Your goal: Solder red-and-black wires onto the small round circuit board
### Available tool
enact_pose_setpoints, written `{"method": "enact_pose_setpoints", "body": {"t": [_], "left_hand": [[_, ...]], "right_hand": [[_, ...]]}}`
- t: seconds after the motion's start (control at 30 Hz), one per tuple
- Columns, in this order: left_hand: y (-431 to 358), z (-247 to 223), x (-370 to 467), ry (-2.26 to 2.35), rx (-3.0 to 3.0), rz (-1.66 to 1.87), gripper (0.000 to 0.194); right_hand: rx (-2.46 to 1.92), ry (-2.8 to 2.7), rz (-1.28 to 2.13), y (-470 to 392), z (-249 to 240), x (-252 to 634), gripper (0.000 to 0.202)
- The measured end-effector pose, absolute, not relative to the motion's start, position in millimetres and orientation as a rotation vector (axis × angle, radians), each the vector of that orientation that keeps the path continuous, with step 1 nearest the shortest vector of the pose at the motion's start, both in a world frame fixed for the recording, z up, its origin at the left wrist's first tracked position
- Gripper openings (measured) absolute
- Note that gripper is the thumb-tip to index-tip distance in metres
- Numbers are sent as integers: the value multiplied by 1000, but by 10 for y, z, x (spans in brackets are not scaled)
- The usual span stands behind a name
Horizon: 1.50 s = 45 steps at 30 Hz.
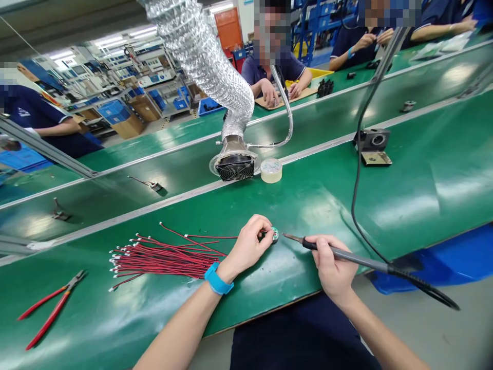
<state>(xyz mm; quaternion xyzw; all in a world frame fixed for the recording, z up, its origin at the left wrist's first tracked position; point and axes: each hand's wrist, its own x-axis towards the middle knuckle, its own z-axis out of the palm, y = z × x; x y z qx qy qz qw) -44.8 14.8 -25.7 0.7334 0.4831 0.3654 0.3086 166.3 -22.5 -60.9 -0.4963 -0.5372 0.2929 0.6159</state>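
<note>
My left hand (249,245), with a blue wristband, pinches a small round green circuit board (274,235) and a red wire against the green table (423,180). My right hand (332,264) grips a black soldering iron (346,255) like a pen. Its tip points left and stops just short of the board. The iron's black cable (358,169) loops up and away to the right. A bundle of red wires (165,255) with white ends lies just left of my left hand.
Red-handled pliers (52,307) lie at the near left. A fume fan (234,165) on a silver flexible duct stands behind, next to a tape roll (271,170). A soldering iron stand (373,146) sits at right. Several people work beyond the conveyor.
</note>
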Motion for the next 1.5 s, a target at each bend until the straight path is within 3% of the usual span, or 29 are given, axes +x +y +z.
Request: {"method": "enact_pose_setpoints", "body": {"t": [0.47, 0.87, 1.5], "left_hand": [[162, -225, -444, 1309, 1970, 921, 14], [168, -246, -442, 1302, 2007, 919, 13], [171, -237, -445, 1311, 2029, 913, 14]], "right_hand": [[-1034, -1282, 779, -220, -540, 1607, 28], [-1032, -1120, 967, -161, -470, 1575, 39], [-1083, -1072, 823, -198, -501, 1584, 40]]}}
